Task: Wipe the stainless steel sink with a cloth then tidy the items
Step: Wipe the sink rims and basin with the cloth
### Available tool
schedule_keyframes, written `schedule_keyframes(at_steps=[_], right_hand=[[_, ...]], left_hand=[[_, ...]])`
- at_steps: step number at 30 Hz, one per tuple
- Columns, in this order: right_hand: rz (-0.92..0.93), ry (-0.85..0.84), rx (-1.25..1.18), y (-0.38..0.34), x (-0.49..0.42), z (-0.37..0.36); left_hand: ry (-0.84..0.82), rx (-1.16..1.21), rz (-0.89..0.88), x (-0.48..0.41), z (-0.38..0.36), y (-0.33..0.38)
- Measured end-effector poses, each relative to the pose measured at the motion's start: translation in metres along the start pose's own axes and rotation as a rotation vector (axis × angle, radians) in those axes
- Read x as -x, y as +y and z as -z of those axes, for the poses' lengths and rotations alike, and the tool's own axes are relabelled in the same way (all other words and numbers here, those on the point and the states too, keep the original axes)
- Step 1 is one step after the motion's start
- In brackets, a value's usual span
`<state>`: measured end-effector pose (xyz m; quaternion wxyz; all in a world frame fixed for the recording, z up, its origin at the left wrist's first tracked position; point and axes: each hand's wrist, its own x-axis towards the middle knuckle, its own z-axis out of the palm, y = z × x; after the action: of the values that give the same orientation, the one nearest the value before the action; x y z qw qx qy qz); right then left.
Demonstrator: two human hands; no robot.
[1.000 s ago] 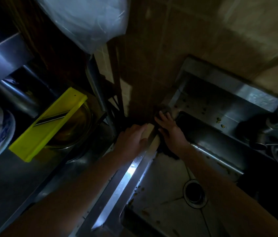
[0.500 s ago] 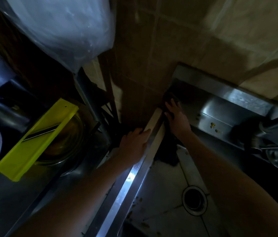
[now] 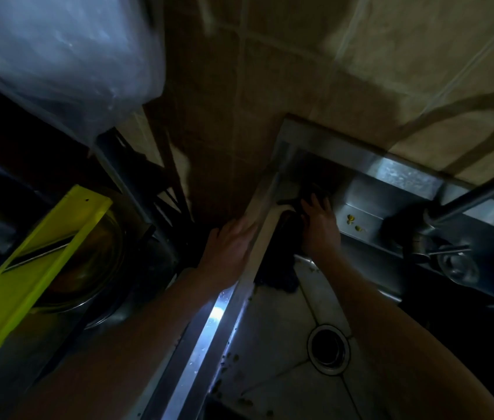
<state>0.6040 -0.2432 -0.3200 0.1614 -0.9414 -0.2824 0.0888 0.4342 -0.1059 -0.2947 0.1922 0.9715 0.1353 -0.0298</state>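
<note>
The stainless steel sink (image 3: 273,338) fills the lower right, its drain (image 3: 328,348) near the bottom. A dark cloth (image 3: 282,268) hangs over the far left corner of the sink. My right hand (image 3: 320,225) presses flat on the cloth's top part against the back ledge, fingers spread. Flat on the sink's left rim (image 3: 209,322) rests my left hand (image 3: 230,250), fingers straight and holding nothing. Crumbs lie on the back ledge (image 3: 352,221) and along the basin's left edge.
A yellow slicer (image 3: 36,262) lies across a metal bowl (image 3: 100,268) on the left counter. The tap (image 3: 464,207) and a small metal cup (image 3: 456,265) stand at the right. A plastic bag (image 3: 57,56) hangs at the upper left. Tiled wall stands behind.
My right hand has pushed the cloth up from the basin's corner onto the back ledge. My left hand has slid a little farther along the rim with its fingers now straight.
</note>
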Motion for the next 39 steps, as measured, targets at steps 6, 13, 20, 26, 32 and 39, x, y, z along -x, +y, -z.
schedule_keyframes(at_steps=[6,13,20,26,32,39], right_hand=[[0.113,-0.079,0.182,0.009,0.002,0.002],[-0.035,0.022,0.349,0.048,0.032,0.016],[-0.106,0.048,0.317,0.062,0.039,0.021],[-0.048,0.042,0.194,0.029,0.020,0.015],[-0.109,0.044,0.263,0.054,0.040,0.021],[-0.248,0.052,0.188,0.069,0.041,0.028]], left_hand=[[-0.092,-0.049,-0.013,-0.009,0.000,0.001],[-0.111,-0.127,-0.044,-0.025,-0.002,0.019],[-0.129,-0.159,-0.085,-0.041,-0.008,0.010],[-0.165,-0.220,-0.141,-0.047,-0.004,0.012],[-0.194,-0.282,-0.083,-0.047,-0.001,0.023],[-0.172,-0.320,-0.088,-0.045,0.001,0.026]])
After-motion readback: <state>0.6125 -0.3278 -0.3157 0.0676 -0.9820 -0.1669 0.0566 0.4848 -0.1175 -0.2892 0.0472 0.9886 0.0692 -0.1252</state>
